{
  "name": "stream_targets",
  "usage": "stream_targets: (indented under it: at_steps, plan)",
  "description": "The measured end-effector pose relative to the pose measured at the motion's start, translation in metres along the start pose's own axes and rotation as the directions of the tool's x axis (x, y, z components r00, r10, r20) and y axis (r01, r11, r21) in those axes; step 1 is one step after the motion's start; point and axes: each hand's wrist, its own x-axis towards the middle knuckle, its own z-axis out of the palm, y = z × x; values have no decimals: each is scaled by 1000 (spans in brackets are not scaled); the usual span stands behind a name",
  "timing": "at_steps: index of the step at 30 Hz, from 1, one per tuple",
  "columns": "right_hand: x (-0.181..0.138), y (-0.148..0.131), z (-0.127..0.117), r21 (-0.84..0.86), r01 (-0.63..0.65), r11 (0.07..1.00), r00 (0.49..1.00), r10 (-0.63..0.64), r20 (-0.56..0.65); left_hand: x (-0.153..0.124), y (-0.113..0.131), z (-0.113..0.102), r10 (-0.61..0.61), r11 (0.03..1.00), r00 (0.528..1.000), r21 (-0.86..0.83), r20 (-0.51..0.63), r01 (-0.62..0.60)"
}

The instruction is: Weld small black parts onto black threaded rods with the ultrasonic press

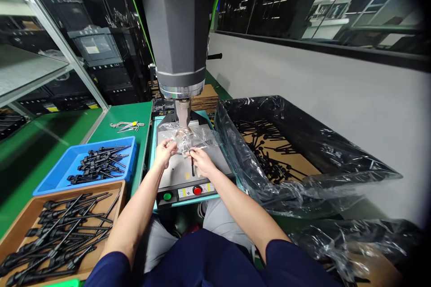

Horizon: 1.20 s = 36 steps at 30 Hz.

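My right hand is closed with its fingertips around the upper end of a thin black rod, which points down toward me over the machine's grey bed. My left hand is beside it at the left, thumb and fingers pinched together. Whatever is between those fingers is too small to make out. Crumpled clear plastic film covers the fixture just beyond both hands. The tapered metal tool of the press-like machine points down into that film.
A green button and a red button face me. At left, a blue tray and a brown tray hold black threaded parts; metal tools lie behind. A plastic-lined bin of black rods stands right.
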Motion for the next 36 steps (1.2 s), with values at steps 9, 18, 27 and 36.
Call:
stream_targets:
  at_steps: [9, 18, 27, 36]
  plan:
    - [33, -29, 3, -523, 449, 724, 858, -514, 26, -10, 18, 8, 18, 995, 993, -98, 121, -6]
    - [67, -44, 19, -567, 458, 684, 827, -563, -11, 6, 21, 18, 28, 989, 993, -146, 119, -11]
    - [90, -39, 15, -377, 282, 882, 948, -316, -28, 9, 22, 15, 40, 992, 994, -125, 100, -27]
    - [95, -32, 19, -365, 272, 890, 942, -324, -87, 5, 18, 14, 63, 995, 992, -87, 109, -53]
